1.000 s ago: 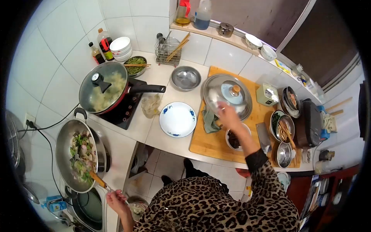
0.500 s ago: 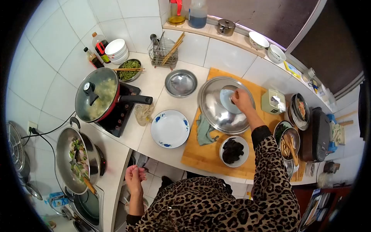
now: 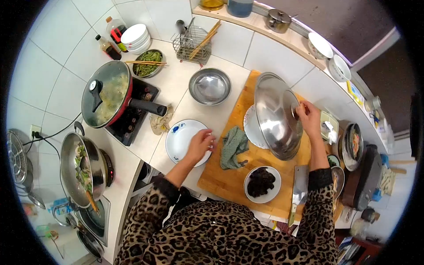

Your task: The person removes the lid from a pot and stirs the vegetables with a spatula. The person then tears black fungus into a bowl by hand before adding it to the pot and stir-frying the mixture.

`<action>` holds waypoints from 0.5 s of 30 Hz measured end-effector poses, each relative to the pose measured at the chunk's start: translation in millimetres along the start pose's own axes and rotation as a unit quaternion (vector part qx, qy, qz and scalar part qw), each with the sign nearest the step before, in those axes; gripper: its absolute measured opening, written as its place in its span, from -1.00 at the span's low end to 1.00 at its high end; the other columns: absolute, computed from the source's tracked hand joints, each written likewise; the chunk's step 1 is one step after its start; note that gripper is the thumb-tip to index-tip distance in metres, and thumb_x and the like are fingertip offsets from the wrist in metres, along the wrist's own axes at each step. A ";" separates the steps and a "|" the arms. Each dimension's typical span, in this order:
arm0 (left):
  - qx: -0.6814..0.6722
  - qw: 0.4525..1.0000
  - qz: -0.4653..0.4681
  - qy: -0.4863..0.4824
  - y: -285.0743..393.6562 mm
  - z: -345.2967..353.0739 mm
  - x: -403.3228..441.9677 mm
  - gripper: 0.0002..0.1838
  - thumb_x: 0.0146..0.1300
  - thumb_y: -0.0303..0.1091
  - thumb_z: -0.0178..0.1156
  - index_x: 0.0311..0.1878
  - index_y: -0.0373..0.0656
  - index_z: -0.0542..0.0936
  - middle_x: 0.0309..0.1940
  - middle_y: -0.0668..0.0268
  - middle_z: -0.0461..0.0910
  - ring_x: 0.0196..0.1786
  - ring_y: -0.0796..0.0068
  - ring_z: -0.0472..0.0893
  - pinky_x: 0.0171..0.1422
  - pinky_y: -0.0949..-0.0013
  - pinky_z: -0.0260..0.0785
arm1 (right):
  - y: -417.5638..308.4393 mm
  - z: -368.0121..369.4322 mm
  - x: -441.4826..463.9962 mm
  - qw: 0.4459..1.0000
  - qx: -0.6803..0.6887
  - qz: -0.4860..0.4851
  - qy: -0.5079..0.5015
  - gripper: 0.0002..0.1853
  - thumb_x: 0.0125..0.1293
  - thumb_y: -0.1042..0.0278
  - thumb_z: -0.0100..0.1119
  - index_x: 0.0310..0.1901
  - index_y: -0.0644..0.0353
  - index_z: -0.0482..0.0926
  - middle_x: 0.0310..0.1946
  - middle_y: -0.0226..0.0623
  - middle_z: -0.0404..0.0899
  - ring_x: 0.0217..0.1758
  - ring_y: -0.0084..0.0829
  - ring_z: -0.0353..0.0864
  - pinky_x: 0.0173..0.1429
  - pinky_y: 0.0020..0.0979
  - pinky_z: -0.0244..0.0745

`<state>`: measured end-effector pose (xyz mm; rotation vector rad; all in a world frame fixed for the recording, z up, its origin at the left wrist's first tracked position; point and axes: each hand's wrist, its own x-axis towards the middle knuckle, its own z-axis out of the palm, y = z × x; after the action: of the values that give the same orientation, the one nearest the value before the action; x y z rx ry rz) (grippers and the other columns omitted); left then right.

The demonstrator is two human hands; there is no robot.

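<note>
My right hand (image 3: pixel 310 118) grips the knob of a large steel pot lid (image 3: pixel 274 108), which is raised and tilted over the wooden cutting board (image 3: pixel 212 179). Part of a white dish (image 3: pixel 252 128) shows beneath the lid; the lid hides the rest. Over the right side of a white plate with blue flowers (image 3: pixel 176 143) hovers my left hand (image 3: pixel 202 145), empty, its fingers apart and slightly bent. Between the hands lies a crumpled green cloth (image 3: pixel 233 148). A white bowl (image 3: pixel 274 194) of dark food and a cleaver (image 3: pixel 300 183) rest nearer to me.
At left, a lidded red pan (image 3: pixel 128 95) sits on an induction cooker (image 3: pixel 143 90), and a steel wok (image 3: pixel 68 176) holds chopped food. A steel bowl (image 3: pixel 210 86) and a wire utensil rack (image 3: pixel 185 46) stand at the back. Stacked dishes (image 3: pixel 351 154) crowd the right side.
My right hand has lifted the lid and tipped it to the right, uncovering part of the white dish. My left hand has moved up and right from below the counter to the flowered plate.
</note>
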<state>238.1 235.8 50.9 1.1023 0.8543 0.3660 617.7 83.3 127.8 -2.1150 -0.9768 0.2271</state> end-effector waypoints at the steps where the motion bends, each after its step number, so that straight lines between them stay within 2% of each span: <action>1: 0.079 0.994 0.074 -0.015 -11.0 8.5 18.5 -0.61 0.32 -0.36 0.06 0.18 -0.27 0.34 -0.14 0.16 0.57 -0.20 0.35 0.60 -0.16 0.35 0.49 | -1.5 0.2 -0.7 1.000 -0.021 -0.010 0.009 -0.65 0.15 0.27 0.22 -0.08 0.31 0.56 -0.29 -0.09 0.62 -0.25 -0.35 0.60 -0.10 -0.41 0.45; 3: 0.314 0.941 0.124 0.028 0.9 30.5 38.5 -0.58 0.26 -0.40 0.11 0.18 -0.24 0.34 -0.04 0.08 0.53 -0.15 0.22 0.59 -0.11 0.30 0.47 | -4.6 4.7 -2.9 0.998 -0.056 -0.033 0.023 -0.66 0.14 0.30 0.21 -0.09 0.33 0.55 -0.26 -0.07 0.61 -0.25 -0.29 0.59 -0.11 -0.40 0.45; 4: 0.315 0.941 0.115 0.041 1.7 34.9 40.9 -0.58 0.26 -0.40 0.11 0.18 -0.24 0.34 -0.04 0.08 0.53 -0.15 0.22 0.59 -0.11 0.30 0.47 | -9.9 4.4 -6.7 0.998 -0.049 -0.037 0.009 -0.66 0.14 0.30 0.21 -0.09 0.33 0.55 -0.26 -0.07 0.61 -0.25 -0.29 0.59 -0.11 -0.40 0.45; 6: 0.402 0.876 0.237 0.120 8.0 27.5 37.8 -0.53 0.17 -0.47 0.15 0.17 -0.24 0.34 0.05 0.02 0.45 -0.04 0.08 0.52 0.03 0.24 0.42 | -24.9 9.3 -9.9 0.997 -0.070 -0.036 -0.020 -0.67 0.14 0.33 0.20 -0.09 0.35 0.54 -0.25 -0.04 0.59 -0.25 -0.23 0.59 -0.12 -0.34 0.46; 7: 0.438 0.849 0.255 0.151 14.9 18.6 28.2 -0.51 0.12 -0.52 0.15 0.16 -0.25 0.35 0.08 0.01 0.41 0.09 0.02 0.43 0.19 0.17 0.30 | -28.3 16.6 -10.8 0.997 -0.054 -0.047 -0.035 -0.67 0.14 0.33 0.20 -0.09 0.35 0.54 -0.25 -0.04 0.59 -0.25 -0.23 0.59 -0.12 -0.34 0.46; 9: 0.460 0.821 0.257 0.220 16.1 -8.8 7.7 -0.50 0.10 -0.52 0.16 0.16 -0.26 0.34 0.07 0.00 0.41 0.11 -0.01 0.40 0.24 0.15 0.23 | -21.9 25.2 -14.3 0.992 -0.106 -0.064 -0.014 -0.65 0.14 0.34 0.19 -0.06 0.36 0.51 -0.25 -0.03 0.56 -0.23 -0.21 0.57 -0.11 -0.31 0.46; 10: 0.473 0.795 0.267 0.269 15.4 -23.4 -7.4 -0.49 0.09 -0.52 0.16 0.16 -0.28 0.34 0.06 -0.01 0.41 0.14 -0.03 0.36 0.29 0.14 0.17 | -5.0 31.1 -14.0 0.985 -0.135 -0.112 -0.003 -0.64 0.14 0.35 0.18 -0.04 0.36 0.49 -0.24 -0.03 0.55 -0.22 -0.21 0.57 -0.10 -0.32 0.46; 11: 0.488 0.775 0.248 0.316 12.8 -39.1 -22.7 -0.47 0.08 -0.50 0.19 0.16 -0.29 0.34 0.06 -0.05 0.40 0.17 -0.03 0.33 0.32 0.13 0.13 | 9.1 39.2 -11.7 0.973 -0.161 -0.162 0.011 -0.62 0.15 0.36 0.17 -0.02 0.36 0.48 -0.23 -0.02 0.54 -0.21 -0.21 0.56 -0.09 -0.32 0.45; 12: 0.496 0.764 0.242 0.336 4.5 -50.4 -33.0 -0.47 0.08 -0.50 0.19 0.16 -0.29 0.34 0.06 -0.05 0.40 0.17 -0.03 0.33 0.32 0.13 0.13 | 5.9 40.9 -12.9 0.981 -0.144 -0.133 -0.010 -0.62 0.15 0.37 0.17 -0.01 0.37 0.47 -0.22 -0.01 0.54 -0.19 -0.19 0.56 -0.07 -0.31 0.45; 14: 0.480 0.770 0.141 0.397 -15.5 -78.8 -52.2 -0.42 0.12 -0.36 0.21 0.19 -0.35 0.30 0.06 -0.10 0.39 0.12 -0.09 0.37 0.26 0.11 0.20 | 8.4 52.0 -15.2 0.989 -0.116 -0.081 -0.049 -0.61 0.16 0.39 0.17 0.02 0.36 0.46 -0.15 0.02 0.54 -0.12 -0.14 0.55 -0.01 -0.27 0.44; 15: 0.349 0.856 0.009 0.382 -18.4 -87.8 -54.3 -0.39 0.14 -0.24 0.22 0.20 -0.36 0.30 0.04 -0.10 0.42 0.09 -0.07 0.41 0.22 0.13 0.26 | 25.8 54.5 -7.9 0.990 -0.110 -0.058 -0.066 -0.61 0.17 0.39 0.17 0.03 0.34 0.45 -0.09 0.03 0.54 -0.06 -0.10 0.54 0.03 -0.25 0.43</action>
<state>134.4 247.8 41.1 1.6681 1.7801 0.5431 602.5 99.0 71.0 -2.2548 -1.2504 0.2114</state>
